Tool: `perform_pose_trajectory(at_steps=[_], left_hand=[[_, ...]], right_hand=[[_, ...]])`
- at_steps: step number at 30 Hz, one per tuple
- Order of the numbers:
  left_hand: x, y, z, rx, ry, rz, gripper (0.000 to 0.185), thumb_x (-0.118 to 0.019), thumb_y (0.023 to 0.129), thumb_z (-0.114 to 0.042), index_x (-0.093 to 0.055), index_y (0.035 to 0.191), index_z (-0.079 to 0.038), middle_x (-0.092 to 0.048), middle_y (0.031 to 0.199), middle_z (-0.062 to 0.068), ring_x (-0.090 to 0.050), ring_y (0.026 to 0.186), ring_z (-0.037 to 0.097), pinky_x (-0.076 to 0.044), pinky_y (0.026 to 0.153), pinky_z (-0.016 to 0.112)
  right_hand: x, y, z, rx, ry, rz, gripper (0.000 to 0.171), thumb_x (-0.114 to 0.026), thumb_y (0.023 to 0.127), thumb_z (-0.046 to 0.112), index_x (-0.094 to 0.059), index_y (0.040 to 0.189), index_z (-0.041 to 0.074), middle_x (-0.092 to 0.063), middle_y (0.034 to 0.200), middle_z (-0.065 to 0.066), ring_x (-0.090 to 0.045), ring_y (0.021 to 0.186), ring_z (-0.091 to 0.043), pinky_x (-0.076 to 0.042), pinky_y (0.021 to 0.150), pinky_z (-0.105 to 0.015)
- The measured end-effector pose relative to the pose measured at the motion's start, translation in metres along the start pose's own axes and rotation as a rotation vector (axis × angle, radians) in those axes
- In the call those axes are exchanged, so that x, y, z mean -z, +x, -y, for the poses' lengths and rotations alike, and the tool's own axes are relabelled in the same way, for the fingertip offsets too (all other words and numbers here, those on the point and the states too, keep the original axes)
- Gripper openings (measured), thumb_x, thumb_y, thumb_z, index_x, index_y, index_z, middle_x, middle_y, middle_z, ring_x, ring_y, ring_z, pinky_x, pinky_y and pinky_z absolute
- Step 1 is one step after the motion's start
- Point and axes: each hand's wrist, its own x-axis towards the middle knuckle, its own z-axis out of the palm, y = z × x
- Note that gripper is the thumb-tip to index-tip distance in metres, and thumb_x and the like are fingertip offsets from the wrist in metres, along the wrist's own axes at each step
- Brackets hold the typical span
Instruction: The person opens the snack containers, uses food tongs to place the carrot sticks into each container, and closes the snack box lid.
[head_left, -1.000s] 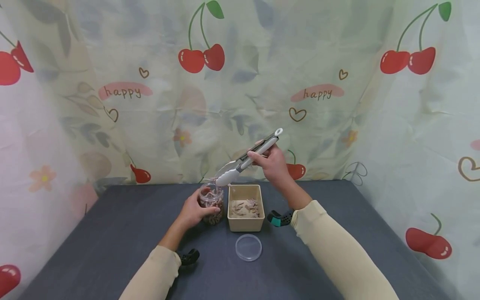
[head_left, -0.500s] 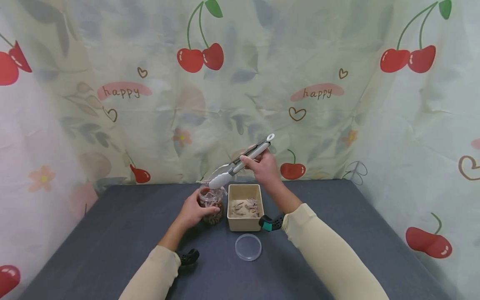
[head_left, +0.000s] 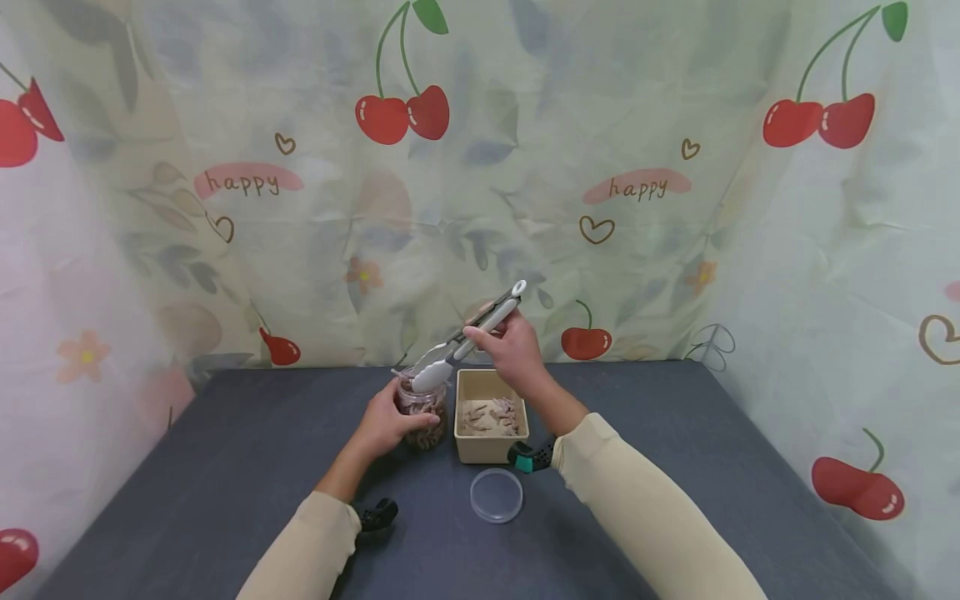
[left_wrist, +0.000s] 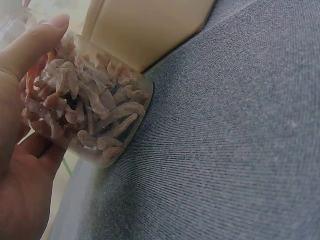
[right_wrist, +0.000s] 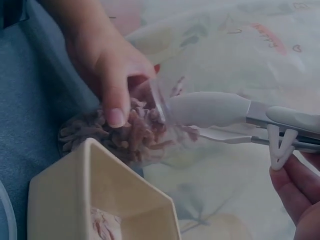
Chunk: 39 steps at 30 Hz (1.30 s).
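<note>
My left hand grips a clear jar of pinkish-brown, wrinkled strips. The jar stands on the table, its mouth uncovered. In my right hand is a pair of grey and white tongs, slanting down left to the jar's mouth. Their white heads are at the rim, and a few strips stick out around them. What lies between the heads is mostly hidden. Right beside the jar is a beige box with similar pale strips on its bottom.
A round clear lid lies flat in front of the beige box. Dark grey cloth covers the table. Behind it hangs a printed curtain with cherries, which also closes both sides.
My right hand has moved left and down, bringing the tongs from above the gap between jar and box to the jar's mouth. My left hand and the jar have stayed put.
</note>
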Motion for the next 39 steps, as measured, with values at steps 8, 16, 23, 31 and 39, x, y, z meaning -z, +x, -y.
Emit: perform_pose_trajectory(at_steps=[8,16,23,31,39], left_hand=[[-0.001,0.001,0.002,-0.031,-0.002,-0.019,0.072,-0.091,0.067,-0.024,-0.054,0.125,-0.002,-0.064,0.107,0.012,-0.058,0.097,0.026,-0.045,0.086,0.042],[0.001,0.002,0.003,-0.035,0.000,-0.021,0.071,-0.090,0.068,-0.022,-0.054,0.126,-0.002,-0.064,0.107,0.012,-0.059,0.096,0.026,-0.044,0.086,0.041],[0.001,0.001,0.001,-0.021,0.020,-0.006,0.085,-0.090,0.068,-0.027,-0.047,0.138,-0.003,-0.062,0.115,0.014,-0.057,0.102,0.028,-0.043,0.090,0.044],[0.001,0.003,0.000,-0.006,0.005,-0.002,0.090,-0.089,0.070,-0.028,-0.042,0.143,-0.004,-0.059,0.123,0.016,-0.056,0.109,0.029,-0.042,0.093,0.046],[0.000,0.002,0.002,0.012,0.030,0.004,0.091,-0.089,0.070,-0.030,-0.042,0.143,-0.004,-0.056,0.129,0.018,-0.052,0.115,0.031,-0.040,0.097,0.047]], right_hand=[[-0.007,-0.004,-0.003,0.035,-0.063,0.019,0.028,-0.075,0.086,0.010,-0.058,0.108,0.002,-0.071,0.096,-0.011,-0.068,0.088,-0.019,-0.053,0.073,-0.030],[-0.014,-0.005,-0.001,0.076,-0.099,0.044,0.030,-0.075,0.086,0.010,-0.056,0.109,0.004,-0.069,0.098,-0.009,-0.068,0.091,-0.021,-0.054,0.077,-0.035],[-0.010,-0.008,-0.002,0.030,-0.034,0.046,0.035,-0.076,0.085,0.009,-0.055,0.113,0.002,-0.069,0.102,-0.011,-0.068,0.094,-0.022,-0.054,0.078,-0.034],[-0.003,-0.003,0.005,0.053,0.063,0.023,0.040,-0.074,0.085,0.003,-0.051,0.117,-0.003,-0.068,0.106,-0.018,-0.067,0.095,-0.023,-0.052,0.077,-0.030],[0.006,0.000,0.012,0.052,0.045,-0.011,0.036,-0.071,0.087,0.004,-0.050,0.116,-0.001,-0.069,0.106,-0.018,-0.068,0.097,-0.027,-0.051,0.077,-0.028]])
